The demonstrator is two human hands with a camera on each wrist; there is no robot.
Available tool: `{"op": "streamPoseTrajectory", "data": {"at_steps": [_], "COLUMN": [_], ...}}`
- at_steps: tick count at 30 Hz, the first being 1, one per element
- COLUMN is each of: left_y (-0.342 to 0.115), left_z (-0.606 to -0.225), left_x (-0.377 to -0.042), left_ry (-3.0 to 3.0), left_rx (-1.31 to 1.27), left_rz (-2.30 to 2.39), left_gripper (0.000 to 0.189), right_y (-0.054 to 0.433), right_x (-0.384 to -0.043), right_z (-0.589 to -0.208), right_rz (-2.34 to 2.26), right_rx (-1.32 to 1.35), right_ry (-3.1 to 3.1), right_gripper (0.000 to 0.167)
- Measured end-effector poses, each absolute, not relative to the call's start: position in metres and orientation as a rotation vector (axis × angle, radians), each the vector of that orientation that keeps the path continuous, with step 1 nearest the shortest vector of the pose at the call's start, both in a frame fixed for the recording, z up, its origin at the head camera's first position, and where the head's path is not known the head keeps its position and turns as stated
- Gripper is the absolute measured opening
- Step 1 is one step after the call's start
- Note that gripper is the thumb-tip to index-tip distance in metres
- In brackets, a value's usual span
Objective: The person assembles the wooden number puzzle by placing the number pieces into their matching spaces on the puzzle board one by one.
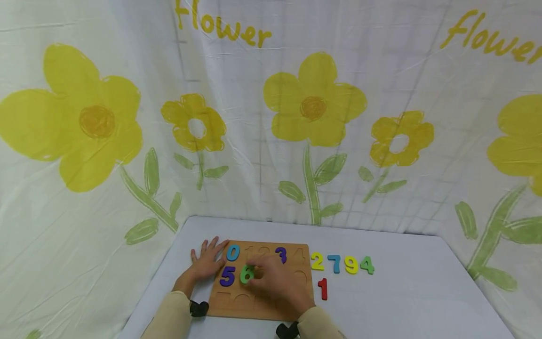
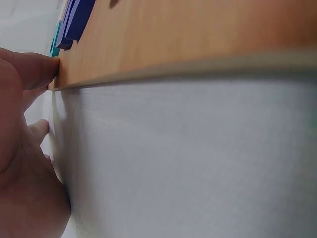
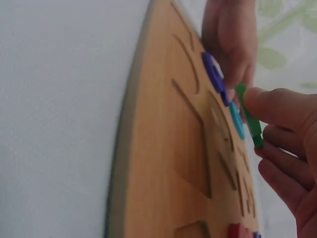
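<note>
A wooden number board [image 1: 230, 309] lies on the table. My right hand [image 1: 280, 281] pinches a green number 6 [image 1: 247, 274] between thumb and fingers; in the right wrist view the green piece [image 3: 251, 119] is seen edge-on, raised off the board. My left hand [image 1: 207, 260] lies with fingers spread at the board's left edge; its thumb [image 2: 42, 69] touches that edge in the left wrist view. On the board sit a blue 0 [image 1: 233, 253], a purple 5 [image 1: 227, 276] and a purple 3 [image 1: 281, 254]. My right hand hides part of the board.
Right of the board lie a yellow 2 [image 1: 317, 261], blue 7 [image 1: 334, 263], yellow 9 [image 1: 351, 264], green 4 [image 1: 367, 265] and red 1 [image 1: 323, 288]. A red piece [image 3: 237, 231] shows on the board in the right wrist view. A flower-printed curtain [image 1: 245, 197] hangs behind the table.
</note>
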State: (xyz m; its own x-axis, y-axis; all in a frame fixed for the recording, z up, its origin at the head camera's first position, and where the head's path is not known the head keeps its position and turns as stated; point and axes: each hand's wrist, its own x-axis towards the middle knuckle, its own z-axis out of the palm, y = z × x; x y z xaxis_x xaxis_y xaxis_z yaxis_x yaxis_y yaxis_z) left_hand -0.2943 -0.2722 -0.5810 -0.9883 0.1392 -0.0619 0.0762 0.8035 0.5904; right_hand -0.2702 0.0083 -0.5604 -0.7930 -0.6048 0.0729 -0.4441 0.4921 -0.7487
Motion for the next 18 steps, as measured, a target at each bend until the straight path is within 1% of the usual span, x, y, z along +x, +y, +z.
{"op": "streamPoseTrajectory", "data": {"at_steps": [3,10,18], "left_y": [-0.273,-0.271,-0.271], "left_z": [-0.585,-0.578,-0.578], "left_x": [-0.295,-0.291,-0.293], "left_ry": [2.896,2.886,2.892], "left_rx": [0.186,0.162,0.167], "left_rz": [0.955,0.915,0.892], "left_gripper": [0.062,0.061,0.061], "right_y": [0.004,-0.005,-0.01], "right_x": [-0.273,-0.271,-0.269], "right_z": [-0.565,-0.574,-0.575], "right_rz": [-1.145,-1.045,-0.928], "right_rx": [-0.957,-0.956,-1.054], "right_ry": [2.56,2.673,2.763], "right_gripper": [0.034,0.046,0.046]}}
